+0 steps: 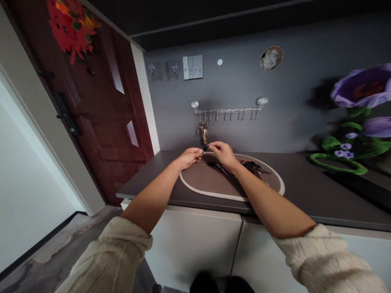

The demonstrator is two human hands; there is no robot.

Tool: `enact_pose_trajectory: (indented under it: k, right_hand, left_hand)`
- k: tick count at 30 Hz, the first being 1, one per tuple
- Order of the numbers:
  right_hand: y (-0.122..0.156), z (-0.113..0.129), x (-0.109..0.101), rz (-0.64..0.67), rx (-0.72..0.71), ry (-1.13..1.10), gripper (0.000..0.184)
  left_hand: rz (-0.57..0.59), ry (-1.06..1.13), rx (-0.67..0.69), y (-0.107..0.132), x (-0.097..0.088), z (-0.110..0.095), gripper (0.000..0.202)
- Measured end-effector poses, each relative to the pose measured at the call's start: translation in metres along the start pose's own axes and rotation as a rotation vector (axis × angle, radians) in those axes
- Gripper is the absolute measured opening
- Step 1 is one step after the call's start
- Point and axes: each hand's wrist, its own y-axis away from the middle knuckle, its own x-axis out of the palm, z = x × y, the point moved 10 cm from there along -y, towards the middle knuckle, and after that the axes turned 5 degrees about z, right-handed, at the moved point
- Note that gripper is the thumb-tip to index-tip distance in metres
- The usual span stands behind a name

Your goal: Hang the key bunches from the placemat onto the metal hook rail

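Pinching: a small black plastic key fob (205, 148) is held between both hands, just above the far edge of the mat; the picture is too small to show its details.

Left hand: the left hand (190, 158) is almost closed, its fingertips drawn together on one end of the fob.

Right hand: the right hand (224, 154) is curved over from the other side, its thumb and forefinger closed in a narrow pinch on the fob.

Sleeves: a cream ribbed-knit sweater sleeve (106, 256) is pushed back on the left forearm, and a matching cream knit sleeve (324, 260) on the right.

Mat: a brown oval mat with a cream border (210, 183) lies on the dark grey countertop (305, 191), under both forearms.

On the mat: a tangled pile of dark keys and lanyards (250, 166) lies near the right wrist, and a dark key (215, 165) lies just beside it, below the fob.

Wall rail: a chrome hook rail with suction mounts (227, 110) runs along the grey wall (290, 130), directly beyond the hands.

Hanging: a bunch of metal keys with a brass-coloured tag (202, 132) hangs from the rail's left end, just above the fob.

Left side: a dark red wooden door (100, 122) stands beside the countertop.
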Motion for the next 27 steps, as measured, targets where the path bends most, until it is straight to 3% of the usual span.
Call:
enact_pose_trajectory:
  k: [13, 18, 23, 27]
  right_hand:
    - [0.005, 0.0, 0.011, 0.096, 0.136, -0.313, 0.022]
    - [0.005, -0.001, -0.001, 0.036, 0.133, -0.142, 0.019]
    - [0.005, 0.011, -0.014, -0.021, 0.028, 0.117, 0.019]
    - [0.002, 0.01, -0.022, -0.069, 0.001, 0.16, 0.02]
  left_hand:
    - [0.03, -0.242, 0.091, -0.001, 0.008, -0.007, 0.024]
    - [-0.005, -0.348, 0.094, 0.001, 0.009, -0.008, 0.027]
    - [-0.083, -0.476, 0.166, 0.002, 0.006, -0.016, 0.025]
    - [-0.174, -0.58, 0.198, 0.002, 0.0, -0.021, 0.019]
